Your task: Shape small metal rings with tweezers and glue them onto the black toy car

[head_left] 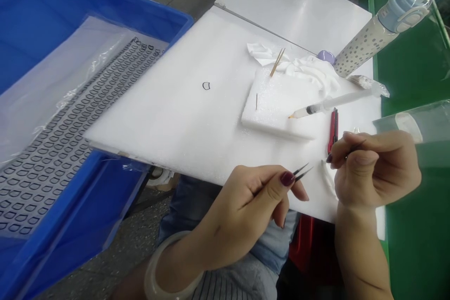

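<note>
My left hand point(253, 211) is closed on slim dark tweezers point(301, 173), whose two points stand slightly apart and point right. To its right, my right hand point(376, 166) is raised in a pinch. Something small and dark point(353, 149) shows between those fingers, too hidden to name. Beyond the hands lies a white foam block point(277, 103) with wooden toothpicks point(277, 62) stuck in it. A syringe point(326, 104) with an orange tip rests across the block's right side. A single small black ring-like outline piece point(206, 86) lies on the white board point(176, 117).
A red utility knife point(333, 131) lies behind my right hand. At the back right stand a dotted bottle point(369, 47) and crumpled white cloth point(305, 68). On the left, a blue bin point(140, 7) holds a plastic-covered sheet point(70, 140) with rows of black outline pieces.
</note>
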`<action>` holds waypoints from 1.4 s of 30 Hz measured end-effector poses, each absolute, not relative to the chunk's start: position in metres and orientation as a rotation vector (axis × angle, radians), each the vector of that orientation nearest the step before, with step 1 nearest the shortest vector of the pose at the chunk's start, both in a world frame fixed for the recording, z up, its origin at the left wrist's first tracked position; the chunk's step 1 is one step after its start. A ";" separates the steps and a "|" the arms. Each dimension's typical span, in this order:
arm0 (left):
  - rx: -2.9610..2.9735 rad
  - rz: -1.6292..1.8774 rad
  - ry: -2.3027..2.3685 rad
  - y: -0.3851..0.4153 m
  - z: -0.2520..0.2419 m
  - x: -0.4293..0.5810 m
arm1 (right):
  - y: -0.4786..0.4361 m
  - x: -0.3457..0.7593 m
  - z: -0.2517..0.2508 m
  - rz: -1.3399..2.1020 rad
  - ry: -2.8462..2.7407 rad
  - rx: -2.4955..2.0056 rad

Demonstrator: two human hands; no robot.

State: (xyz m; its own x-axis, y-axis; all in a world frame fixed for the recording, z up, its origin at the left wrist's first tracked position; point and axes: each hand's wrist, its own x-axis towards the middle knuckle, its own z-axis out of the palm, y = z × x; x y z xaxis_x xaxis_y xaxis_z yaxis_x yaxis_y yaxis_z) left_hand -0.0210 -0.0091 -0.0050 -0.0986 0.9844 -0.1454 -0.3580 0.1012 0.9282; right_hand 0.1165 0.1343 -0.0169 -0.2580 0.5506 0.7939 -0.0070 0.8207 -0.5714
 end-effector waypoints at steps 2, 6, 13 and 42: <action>0.789 1.347 1.082 -0.009 -0.005 -0.021 | 0.134 0.117 -0.017 0.554 -1.777 -0.417; 0.757 1.323 1.063 -0.009 -0.005 -0.020 | 0.132 0.118 -0.014 0.591 -1.831 -0.420; 0.697 1.295 0.998 -0.009 -0.005 -0.021 | 0.130 0.120 -0.011 0.709 -1.861 -0.409; 0.566 1.265 0.803 -0.006 -0.016 -0.022 | 0.123 0.123 0.003 0.838 -2.289 -0.350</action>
